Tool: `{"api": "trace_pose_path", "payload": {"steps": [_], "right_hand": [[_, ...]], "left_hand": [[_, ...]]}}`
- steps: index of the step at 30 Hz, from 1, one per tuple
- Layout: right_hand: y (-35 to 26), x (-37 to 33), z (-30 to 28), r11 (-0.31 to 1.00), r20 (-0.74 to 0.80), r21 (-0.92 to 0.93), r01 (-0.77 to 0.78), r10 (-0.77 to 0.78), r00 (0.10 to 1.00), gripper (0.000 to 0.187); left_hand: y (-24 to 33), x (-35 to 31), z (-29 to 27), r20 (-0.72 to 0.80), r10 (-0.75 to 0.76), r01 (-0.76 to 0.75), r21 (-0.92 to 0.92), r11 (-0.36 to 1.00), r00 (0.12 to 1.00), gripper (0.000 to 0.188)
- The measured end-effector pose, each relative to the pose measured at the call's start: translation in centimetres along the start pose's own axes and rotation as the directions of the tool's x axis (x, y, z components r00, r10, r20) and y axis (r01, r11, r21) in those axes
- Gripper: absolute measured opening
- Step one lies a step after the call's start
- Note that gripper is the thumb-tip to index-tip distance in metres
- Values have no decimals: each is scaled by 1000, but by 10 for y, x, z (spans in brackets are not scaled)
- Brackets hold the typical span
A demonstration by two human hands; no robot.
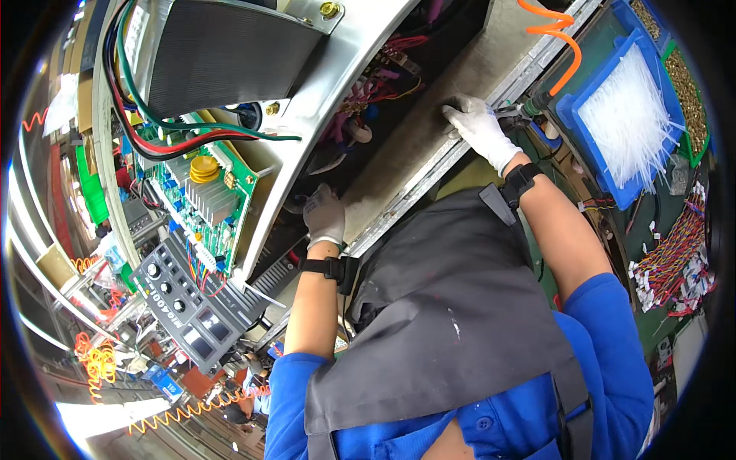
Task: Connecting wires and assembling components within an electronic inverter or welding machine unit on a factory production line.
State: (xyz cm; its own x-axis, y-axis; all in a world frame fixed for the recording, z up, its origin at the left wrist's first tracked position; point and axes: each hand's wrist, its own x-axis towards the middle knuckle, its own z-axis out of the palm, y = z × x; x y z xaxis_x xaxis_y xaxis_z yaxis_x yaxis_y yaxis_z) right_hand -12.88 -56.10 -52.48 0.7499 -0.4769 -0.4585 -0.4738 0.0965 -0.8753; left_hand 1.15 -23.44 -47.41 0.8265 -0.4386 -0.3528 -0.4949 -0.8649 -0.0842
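Observation:
My left hand (325, 216), in a white glove, reaches to the dark opening beneath a white metal housing (307, 153). Shadow hides its fingertips, and I cannot make out whether they grip anything. Bundled wires (368, 96) hang inside that opening, beyond the hand. My right hand (477, 129), also gloved, rests on a metal ledge (429, 134) with its fingers bent but apart, and nothing shows in them. Close beside it lies a metal-tipped air tool (529, 107) on an orange coiled hose (569, 57). A green circuit board (207, 199) with a yellow coil sits in the housing at left.
On the right, a blue tray (563, 107) holds many clear plastic strips. Below it lie bundled coloured wires (678, 253) with white connectors. A grey control panel (184, 303) with knobs stands at lower left. Thick cables (153, 119) loop across the housing's upper left.

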Motion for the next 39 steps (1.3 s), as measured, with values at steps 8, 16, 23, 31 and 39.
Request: {"api": "trace_pose_path", "payload": {"steps": [8,16,23,31,39], "right_hand": [[-7,-2,-1,998,30,17,-64,63,998,28],[-7,-1,-2,997,33,25,-74,73,997,29],[-6,-1,-2,999,30,-1,-49,50,998,30],[8,4,4,999,-42,-23,47,-48,998,29],[-31,-3,12,986,-287,-153,72,-114,951,28]], "left_hand": [[0,1,2,-32,74,-76,-43,996,997,19],[2,-1,-1,-69,90,-93,-32,995,994,18],[-1,4,0,-9,169,-168,62,984,986,17],[1,2,5,-104,223,-213,101,972,969,14],[-1,11,20,-26,216,-212,102,972,976,19]]}}
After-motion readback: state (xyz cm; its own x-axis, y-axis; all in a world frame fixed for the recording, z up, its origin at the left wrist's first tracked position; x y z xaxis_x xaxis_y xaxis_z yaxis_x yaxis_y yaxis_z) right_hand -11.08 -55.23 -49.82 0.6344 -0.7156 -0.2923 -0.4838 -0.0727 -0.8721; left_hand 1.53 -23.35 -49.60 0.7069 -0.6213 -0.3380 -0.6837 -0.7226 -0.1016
